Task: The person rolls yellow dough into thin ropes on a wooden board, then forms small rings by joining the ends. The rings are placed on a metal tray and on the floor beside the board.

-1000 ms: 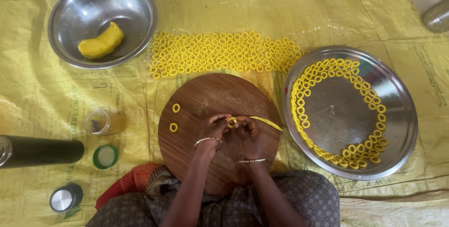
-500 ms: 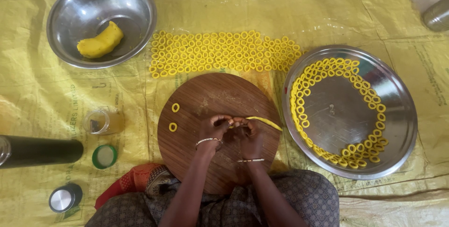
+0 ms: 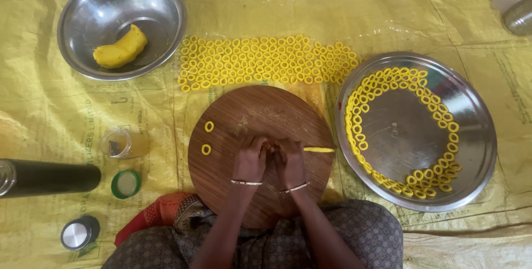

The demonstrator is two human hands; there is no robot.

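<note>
Both hands are meeting at the middle of a round wooden board [image 3: 260, 119], its brown surface smooth-grained and faintly dusted. The left hand [image 3: 250, 159] and the right hand [image 3: 289, 161] are curling inward with fingertips pressed together, each grip closing around one end of a thin yellow dough strip [image 3: 318, 149]; the rest of that strip is lying straight on the board, pointing right from the right hand. What the fingers are shaping between them is hidden. Each wrist is wearing a slim metal bangle.

Two small dough rings [image 3: 208, 137] are sitting on the board's left part, well apart from the hands, soft-looking and matte.

Beyond the board, a dense patch of yellow rings [image 3: 266, 61] is lying in rough rows directly on the crinkled yellow plastic sheet [image 3: 66, 113] that is covering the floor. To the right, a wide shiny steel plate [image 3: 404, 130] is carrying more rings, which are lining up in a curve along its rim. At the upper left, a dented steel bowl [image 3: 111, 8] is holding a smooth lump of yellow dough [image 3: 121, 48].

Left of the board, a small clear glass jar [image 3: 117, 143] is lying beside a green-rimmed lid [image 3: 126, 183], a dark cylindrical flask [image 3: 47, 177] is lying on its side, and a round metal cap [image 3: 80, 232] is sitting nearer the person's patterned clothing.
</note>
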